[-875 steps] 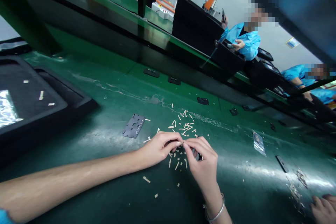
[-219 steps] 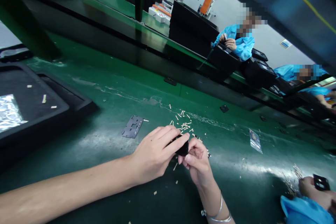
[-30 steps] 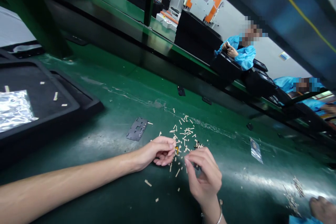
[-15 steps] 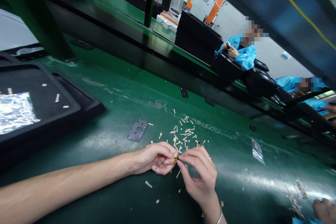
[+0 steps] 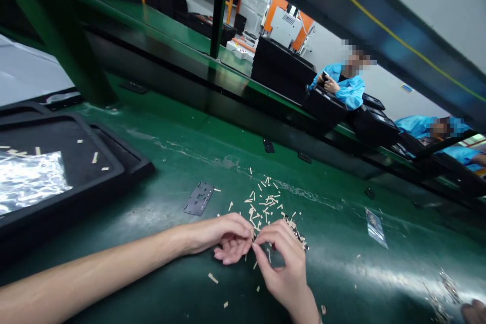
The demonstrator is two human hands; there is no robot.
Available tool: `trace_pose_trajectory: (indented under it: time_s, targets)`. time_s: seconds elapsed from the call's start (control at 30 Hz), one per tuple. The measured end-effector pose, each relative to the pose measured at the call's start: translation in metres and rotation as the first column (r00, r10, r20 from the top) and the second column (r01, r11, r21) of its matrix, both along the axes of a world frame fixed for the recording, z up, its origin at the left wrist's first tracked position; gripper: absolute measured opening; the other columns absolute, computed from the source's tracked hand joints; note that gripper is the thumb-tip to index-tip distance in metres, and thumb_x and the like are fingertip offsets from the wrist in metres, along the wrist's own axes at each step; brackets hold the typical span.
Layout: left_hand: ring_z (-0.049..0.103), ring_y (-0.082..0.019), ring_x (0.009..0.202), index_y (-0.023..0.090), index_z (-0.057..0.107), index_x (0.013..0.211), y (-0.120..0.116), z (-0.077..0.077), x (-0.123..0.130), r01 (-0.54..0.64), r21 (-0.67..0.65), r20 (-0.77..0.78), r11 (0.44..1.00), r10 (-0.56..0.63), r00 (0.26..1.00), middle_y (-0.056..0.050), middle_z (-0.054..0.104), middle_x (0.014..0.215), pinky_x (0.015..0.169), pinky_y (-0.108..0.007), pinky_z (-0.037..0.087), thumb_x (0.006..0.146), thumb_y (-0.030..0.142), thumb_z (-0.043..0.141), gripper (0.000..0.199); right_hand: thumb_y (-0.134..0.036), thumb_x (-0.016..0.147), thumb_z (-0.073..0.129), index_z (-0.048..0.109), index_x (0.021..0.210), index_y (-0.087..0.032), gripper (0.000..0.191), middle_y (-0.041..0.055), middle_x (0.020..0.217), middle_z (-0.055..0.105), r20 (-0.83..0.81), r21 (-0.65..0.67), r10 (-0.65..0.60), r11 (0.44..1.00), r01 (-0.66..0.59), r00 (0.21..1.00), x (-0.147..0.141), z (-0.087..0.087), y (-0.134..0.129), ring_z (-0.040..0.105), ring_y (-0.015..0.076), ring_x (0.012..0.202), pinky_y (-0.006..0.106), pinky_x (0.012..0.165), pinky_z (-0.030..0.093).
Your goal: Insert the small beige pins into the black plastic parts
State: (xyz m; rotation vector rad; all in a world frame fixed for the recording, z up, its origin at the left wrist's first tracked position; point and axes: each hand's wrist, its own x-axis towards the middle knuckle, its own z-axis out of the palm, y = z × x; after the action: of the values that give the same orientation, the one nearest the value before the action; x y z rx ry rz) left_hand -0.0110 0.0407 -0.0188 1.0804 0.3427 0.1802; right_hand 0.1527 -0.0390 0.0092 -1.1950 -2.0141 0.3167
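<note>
Left hand [image 5: 231, 238] had loosened since the moment before: its fingers uncurled and drew slightly back from the right hand, and the tiny gold-and-dark piece once pinched between the hands no longer showed. That hand now lay palm-inward and loosely open, its forearm stretched low across the frame from the left, with nothing visible in its grip. Right hand [image 5: 283, 268] rose from the bottom edge, wrist bent, its thumb and forefinger pinched together just beside the left fingertips. Whether anything sat in that pinch was too small to tell.

Pale wooden-looking strips [image 5: 261, 202] lay scattered across the green table [image 5: 163, 172], thickest just above the hands, with a few strays below them. A dark clump [image 5: 298, 237] mixed with pale bits sat touching the right hand's knuckle side. To the left of the strips lay a perforated dark metal plate [image 5: 198, 198], and farther left a black tray [image 5: 76, 134] held foil and a few loose strips. A clear plastic bag [image 5: 375, 228] lay to the right, well apart from the hands. In the bottom-right corner, a co-worker's hand [image 5: 474, 312] sat near a heap of shavings [image 5: 442, 291]. Across the table, another worker in a blue smock [image 5: 336, 83] held a small dark object.
</note>
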Motion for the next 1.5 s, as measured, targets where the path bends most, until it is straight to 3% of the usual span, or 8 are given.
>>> trace_pose_trajectory:
  time_s: [0.07,0.13,0.2,0.27,0.53,0.87,1.13,1.5]
  targets:
    - [0.042,-0.01,0.043,0.014,0.053,0.076,0.01,0.012,-0.011,-0.055,0.381,-0.124,0.923,0.11,0.986,0.0,0.054,0.057,0.04,-0.019,0.029,0.082,0.032,0.041,0.022,-0.008,0.077,0.054,0.054,0.08,-0.019,0.012,0.0033,0.073,0.059,-0.03,-0.018,-0.054,0.998,0.053,0.998,0.001,0.002,-0.001,0.053,0.0162,0.067,0.031,0.06,0.042]
    - [0.052,-0.014,0.068,0.017,0.056,0.085,0.023,0.024,-0.027,-0.065,0.783,-0.207,0.619,0.357,0.911,-0.001,0.059,0.077,0.058,-0.021,0.038,0.074,0.022,0.055,0.012,-0.01,0.078,0.053,0.052,0.076,-0.019,0.009,0.0024,0.07,0.057,-0.045,-0.04,-0.104,0.994,0.102,0.994,0.002,0.003,-0.001,0.051,0.0152,0.063,0.029,0.057,0.04]
    - [0.05,-0.021,0.091,0.017,0.058,0.091,0.035,0.031,-0.044,0.04,0.942,-0.234,0.334,0.565,0.791,-0.002,0.057,0.094,0.071,-0.024,0.038,0.058,0.006,0.067,0.036,-0.011,0.078,0.052,0.05,0.074,-0.019,0.009,0.0015,0.069,0.056,-0.046,-0.065,-0.131,0.99,0.128,0.99,0.002,0.004,-0.002,0.049,0.0144,0.062,0.028,0.056,0.038]
    - [0.047,-0.025,0.097,0.014,0.058,0.093,0.044,0.032,-0.056,0.109,0.959,-0.258,0.262,0.644,0.721,-0.003,0.055,0.098,0.072,-0.023,0.035,0.047,-0.007,0.066,0.051,-0.012,0.078,0.052,0.049,0.073,-0.02,0.01,0.0011,0.069,0.056,-0.036,-0.084,-0.141,0.987,0.138,0.989,0.001,0.002,-0.003,0.049,0.0141,0.061,0.027,0.056,0.037]
    - [0.043,-0.008,0.058,0.013,0.057,0.065,0.044,0.024,-0.071,0.053,0.929,-0.261,0.367,0.544,0.797,0.008,0.047,0.058,0.051,-0.015,0.024,0.05,-0.01,0.063,0.028,-0.014,0.078,0.052,0.051,0.071,-0.019,0.009,0.0015,0.069,0.056,0.0,-0.135,-0.188,0.973,0.186,0.982,0.001,-0.005,0.001,0.044,0.0133,0.058,0.025,0.053,0.035]
    - [0.057,-0.011,0.051,0.019,0.034,0.099,0.011,0.016,0.002,-0.451,0.254,0.024,0.856,0.46,0.887,-0.001,0.057,0.08,0.035,-0.015,0.037,0.071,0.025,0.059,0.038,-0.029,0.076,0.061,0.055,0.07,-0.018,0.013,0.0019,0.067,0.062,-0.523,-0.489,-0.383,0.867,0.1,0.762,-0.005,-0.009,0.001,0.058,0.0148,0.062,0.024,0.058,0.042]
    - [0.056,-0.008,0.051,0.02,0.035,0.1,-0.029,0.013,0.018,-0.541,0.112,0.002,0.833,0.544,0.839,-0.001,0.064,0.08,0.041,-0.014,0.041,0.07,0.013,0.059,0.039,-0.029,0.075,0.064,0.053,0.072,-0.018,0.016,0.002,0.07,0.064,-0.706,-0.534,-0.429,0.845,-0.026,0.563,0.005,-0.009,0.007,0.054,0.0102,0.06,0.02,0.056,0.04]
    - [0.053,-0.006,0.048,0.021,0.043,0.106,-0.037,0.022,0.014,-0.494,0.255,-0.08,0.831,0.527,0.846,0.002,0.06,0.075,0.047,-0.018,0.046,0.076,0.013,0.052,0.032,-0.027,0.073,0.065,0.055,0.069,-0.018,0.014,0.0026,0.071,0.062,-0.463,-0.551,-0.564,0.787,0.277,0.684,0.0,-0.006,0.002,0.058,0.013,0.062,0.022,0.052,0.043]
